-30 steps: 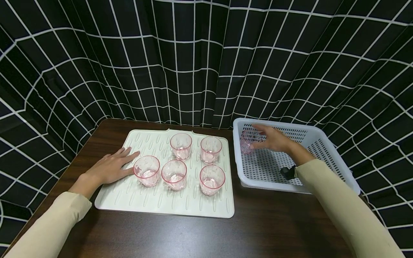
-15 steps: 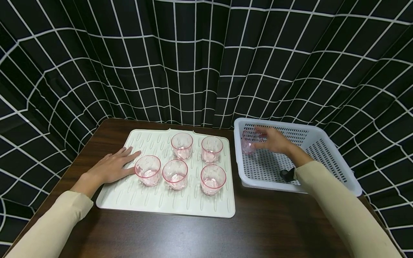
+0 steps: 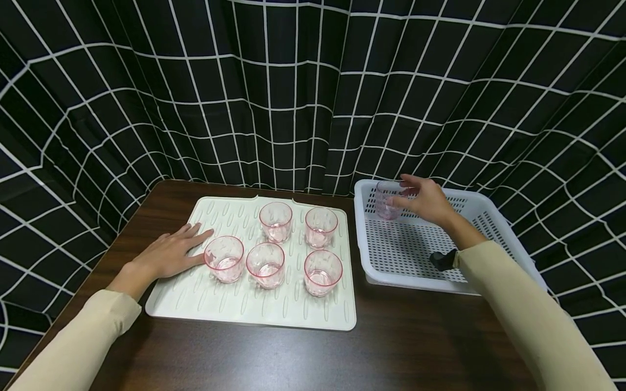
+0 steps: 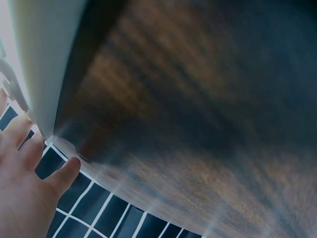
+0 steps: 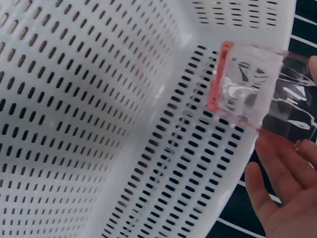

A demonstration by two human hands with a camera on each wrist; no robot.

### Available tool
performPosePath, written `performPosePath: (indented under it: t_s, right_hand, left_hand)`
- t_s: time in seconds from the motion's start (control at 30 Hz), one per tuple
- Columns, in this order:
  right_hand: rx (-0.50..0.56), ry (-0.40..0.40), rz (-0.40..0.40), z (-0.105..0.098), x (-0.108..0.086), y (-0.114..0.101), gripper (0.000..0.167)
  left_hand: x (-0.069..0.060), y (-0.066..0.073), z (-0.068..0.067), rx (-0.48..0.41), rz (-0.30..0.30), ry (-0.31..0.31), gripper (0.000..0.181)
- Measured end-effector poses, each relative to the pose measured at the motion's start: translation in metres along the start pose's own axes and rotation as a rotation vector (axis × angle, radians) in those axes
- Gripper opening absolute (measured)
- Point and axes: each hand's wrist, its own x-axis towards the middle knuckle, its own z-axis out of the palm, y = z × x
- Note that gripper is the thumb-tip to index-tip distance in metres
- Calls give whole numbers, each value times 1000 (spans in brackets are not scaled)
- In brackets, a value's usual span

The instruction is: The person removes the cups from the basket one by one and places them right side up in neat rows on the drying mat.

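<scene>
A clear pinkish cup [image 3: 387, 202] is upright in my right hand [image 3: 424, 200], its fingers and thumb round the side, above the back left part of the white basket [image 3: 363, 255]. In the right wrist view the cup [image 5: 247, 84] shows its thick red-edged base beside the perforated wall. My left hand [image 3: 166, 252] lies flat with spread fingers on the left edge of the white ridged tray [image 3: 220, 304]. Its thumb reaches close to the nearest cup [image 3: 224, 259] on the tray. In the left wrist view, the left hand [image 4: 27, 183] is partly visible beside the tray edge.
Several pink-rimmed cups stand upright on the tray, among them a back cup [image 3: 276, 221] and a front right cup [image 3: 323, 272]. The dark wooden table [image 3: 274, 353] extends in front. A black curtain [image 3: 293, 98] with white grid lines hangs behind and at both sides.
My right hand has lifted the cup from the basket's left side, moving up and slightly right. The left hand stays on the tray.
</scene>
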Motion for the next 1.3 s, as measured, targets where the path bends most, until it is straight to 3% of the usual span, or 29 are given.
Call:
performPosePath:
  t_s: [0.27, 0.43, 0.93, 1.3]
  right_hand:
    - [47, 175, 23, -1, 1, -13, 86]
    - [41, 222, 12, 0, 4, -23, 88]
    - [73, 259, -97, 8, 13, -68, 81]
    - [146, 162, -240, 27, 20, -102, 74]
  left_hand:
    - [0, 0, 0, -9, -2, -4, 75]
    - [-1, 1, 0, -11, -2, -3, 75]
    - [0, 2, -2, 0, -4, -4, 74]
    - [-1, 2, -2, -13, -7, -3, 74]
